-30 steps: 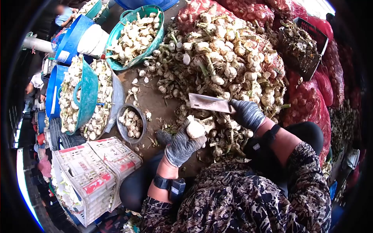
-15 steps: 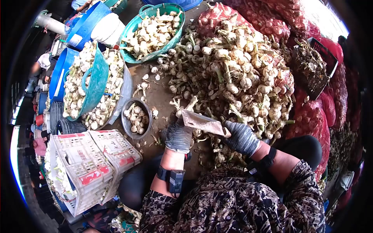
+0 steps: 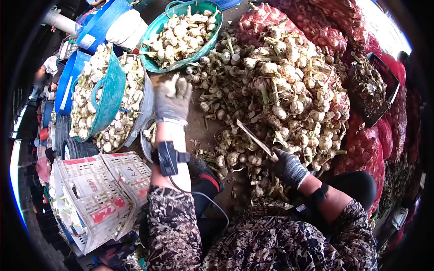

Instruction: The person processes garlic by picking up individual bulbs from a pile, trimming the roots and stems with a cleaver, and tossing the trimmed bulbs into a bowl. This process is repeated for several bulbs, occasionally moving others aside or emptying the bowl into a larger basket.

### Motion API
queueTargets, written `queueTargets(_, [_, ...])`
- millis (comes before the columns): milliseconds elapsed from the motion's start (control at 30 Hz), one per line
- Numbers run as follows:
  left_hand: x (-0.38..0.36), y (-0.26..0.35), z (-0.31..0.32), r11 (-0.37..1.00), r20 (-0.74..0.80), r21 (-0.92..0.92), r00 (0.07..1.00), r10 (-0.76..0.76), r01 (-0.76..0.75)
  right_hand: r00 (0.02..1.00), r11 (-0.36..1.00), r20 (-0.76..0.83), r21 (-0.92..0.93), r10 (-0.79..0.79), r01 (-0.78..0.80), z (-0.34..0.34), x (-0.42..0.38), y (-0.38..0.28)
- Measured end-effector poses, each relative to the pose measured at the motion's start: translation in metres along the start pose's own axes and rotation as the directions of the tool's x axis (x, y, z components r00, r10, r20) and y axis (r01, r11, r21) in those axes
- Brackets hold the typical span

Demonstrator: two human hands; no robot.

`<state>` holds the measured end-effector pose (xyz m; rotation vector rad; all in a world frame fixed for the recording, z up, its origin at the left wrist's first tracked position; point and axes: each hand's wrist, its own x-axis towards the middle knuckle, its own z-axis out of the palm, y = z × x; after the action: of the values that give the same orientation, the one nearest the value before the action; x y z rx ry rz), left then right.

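Note:
My left hand (image 3: pixel 173 103), in a grey glove, reaches out over the floor just below the green basket (image 3: pixel 212 45). Its fingers are curled around what looks like a pale garlic bulb (image 3: pixel 170 88), blurred and partly covered by the glove. In my right hand (image 3: pixel 289 168), also gloved, is a knife (image 3: pixel 255 141) with a broad flat blade, held edge-on to the view and pointing up and left. The blade is in front of the large heap of garlic (image 3: pixel 289 86). A small round bowl (image 3: pixel 145 140) is partly hidden behind my left forearm.
Garlic fills the green basket and a tilted teal tub (image 3: pixel 110 97) at left. A white plastic crate (image 3: pixel 97 189) stands near my left side. Red mesh sacks (image 3: pixel 361 158) and a black crate (image 3: pixel 375 97) lie to the right. Blue tubs (image 3: pixel 72 86) stand at far left.
My left hand has moved away from the knife, up and left towards the green basket. My right hand has shifted slightly right and down, and the blade has turned edge-on.

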<state>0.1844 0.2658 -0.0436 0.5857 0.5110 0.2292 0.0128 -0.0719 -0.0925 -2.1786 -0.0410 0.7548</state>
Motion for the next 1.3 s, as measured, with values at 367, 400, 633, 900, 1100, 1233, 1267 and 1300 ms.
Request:
queueTargets(367, [0.092,-0.131,-0.08,-0.559,0.094,0.771,0.924,-0.372,-0.304,0.985,0.935,0.029,0.313,0.168,-0.168,-0.037,0.007,-0.029])
queueTargets(400, [0.106,-0.154,-0.112,-0.689,-0.028,0.675,0.924,-0.382,-0.264,0.983,0.924,0.03,0.336,0.182,-0.182,-0.035,0.009,-0.028])
queueTargets(633, [0.09,-0.189,-0.213,0.306,-0.099,0.927,0.927,-0.363,0.219,0.997,0.989,-0.071,0.148,0.003,0.008,-0.024,0.015,-0.003])
queueTargets(900, [-0.024,-0.162,-0.115,0.53,0.634,0.055,0.381,-0.673,0.846,0.943,0.908,-0.137,-0.342,-0.303,0.242,-0.032,0.012,-0.025])
queueTargets(1100, [-0.113,-0.113,-0.054,0.034,0.723,0.591,0.51,-0.466,-0.806,0.929,0.849,-0.085,-0.443,-0.36,0.288,-0.044,-0.013,-0.042])
queueTargets(1233, [-0.139,-0.112,-0.057,-0.208,0.855,0.281,0.342,-0.389,-0.937,0.922,0.833,-0.05,-0.45,-0.384,0.323,-0.042,-0.029,-0.037])
queueTargets(1267, [-0.145,-0.111,-0.058,-0.403,0.873,0.022,0.214,-0.438,-0.915,0.922,0.834,-0.052,-0.447,-0.385,0.323,-0.04,-0.031,-0.033])
queueTargets(1300, [-0.153,-0.117,-0.063,0.243,0.74,0.66,0.559,-0.375,-0.711,0.922,0.818,-0.02,-0.468,-0.387,0.333,-0.038,-0.032,-0.027])
